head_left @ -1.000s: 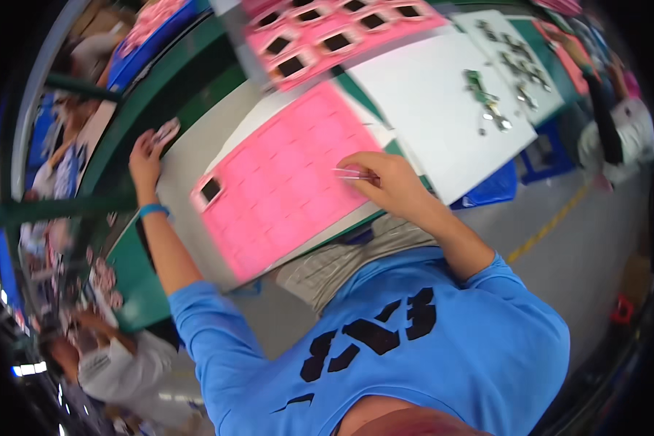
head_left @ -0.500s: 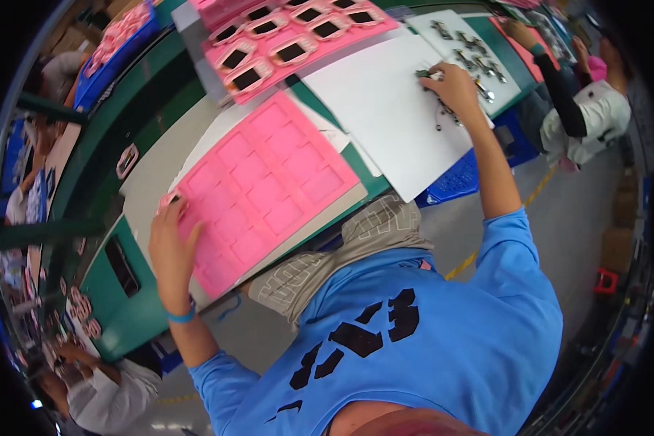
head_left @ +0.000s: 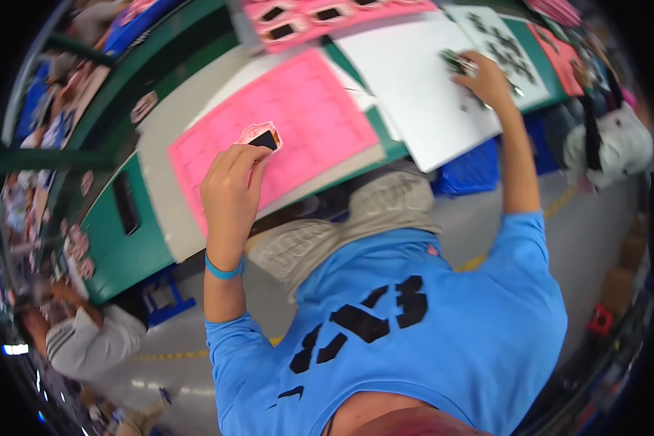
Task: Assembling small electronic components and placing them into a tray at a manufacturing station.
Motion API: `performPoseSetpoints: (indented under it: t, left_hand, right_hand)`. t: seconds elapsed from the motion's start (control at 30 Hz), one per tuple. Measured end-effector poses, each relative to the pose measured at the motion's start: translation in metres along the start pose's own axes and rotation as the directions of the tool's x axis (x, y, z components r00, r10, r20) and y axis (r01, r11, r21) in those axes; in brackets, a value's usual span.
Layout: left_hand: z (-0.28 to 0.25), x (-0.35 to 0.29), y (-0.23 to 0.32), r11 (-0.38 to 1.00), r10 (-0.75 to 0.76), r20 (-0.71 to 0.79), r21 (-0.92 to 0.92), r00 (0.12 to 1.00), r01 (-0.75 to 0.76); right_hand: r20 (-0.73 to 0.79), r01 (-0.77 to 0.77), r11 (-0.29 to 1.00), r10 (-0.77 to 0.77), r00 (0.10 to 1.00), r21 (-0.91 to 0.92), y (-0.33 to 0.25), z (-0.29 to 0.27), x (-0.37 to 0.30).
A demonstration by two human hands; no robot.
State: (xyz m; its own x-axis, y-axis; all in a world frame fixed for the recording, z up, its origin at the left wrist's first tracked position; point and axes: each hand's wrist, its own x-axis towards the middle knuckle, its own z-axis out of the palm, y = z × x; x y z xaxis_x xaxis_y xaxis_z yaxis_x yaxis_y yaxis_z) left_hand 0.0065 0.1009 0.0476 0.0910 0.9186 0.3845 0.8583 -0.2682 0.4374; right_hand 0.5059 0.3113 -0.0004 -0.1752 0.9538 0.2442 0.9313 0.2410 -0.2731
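Note:
My left hand [head_left: 231, 187] is closed on the edge of a pink casing with a black screen [head_left: 263, 138]. It holds the casing over the pink tray [head_left: 320, 138], a mat of shallow square recesses that now looks blurred. At the right, my right hand [head_left: 489, 81] reaches onto a white sheet [head_left: 407, 87]. Its fingers are pinched at a small green and silver part [head_left: 456, 61], which the fingers partly cover. A few more small dark and metal parts lie by that hand.
A second pink tray [head_left: 305, 36] of screened casings stands at the back. More metal parts [head_left: 505, 54] lie on a white board at the far right. Left lie a black phone-like slab [head_left: 126, 203] and a loose pink casing [head_left: 144, 106]. Co-workers sit at both sides.
My left hand has moved right, from the tray's left edge to over it, lifting the pink casing. My right hand stays at the small parts. The whole view has shifted.

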Motion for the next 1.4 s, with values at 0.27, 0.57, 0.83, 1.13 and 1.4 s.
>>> performPoseSetpoints:
  t: [0.27, 0.57, 0.83, 1.13, 1.4]
  left_hand:
    - [0.041, -0.020, 0.050, 0.978, 0.177, -0.166, -0.078, 0.970, -0.192]
    - [0.086, -0.066, 0.111, 0.772, 0.134, 0.125, -0.635, 0.983, -0.024]
    - [0.101, -0.087, 0.112, 0.645, 0.067, 0.332, -0.734, 0.941, 0.213]
    - [0.078, -0.050, 0.098, 0.265, -0.132, 0.413, -0.861, 0.901, 0.434]
    - [0.077, -0.089, 0.074, -0.087, -0.218, 0.614, -0.787, 0.759, 0.611]
  right_hand:
    - [-0.085, -0.062, 0.997, 0.058, 0.995, -0.043, -0.014, -0.028, 0.006]
    - [-0.198, 0.101, 0.994, -0.108, 0.974, -0.047, -0.011, -0.005, -0.028]
    - [-0.026, 0.003, 0.972, 0.003, 1.000, 0.236, -0.042, -0.047, -0.021]
    - [0.384, -0.106, 0.573, -0.390, 0.837, 0.812, -0.182, -0.057, -0.082]
    - [0.315, -0.220, 0.472, -0.131, 0.940, 0.854, -0.229, 0.011, -0.154]
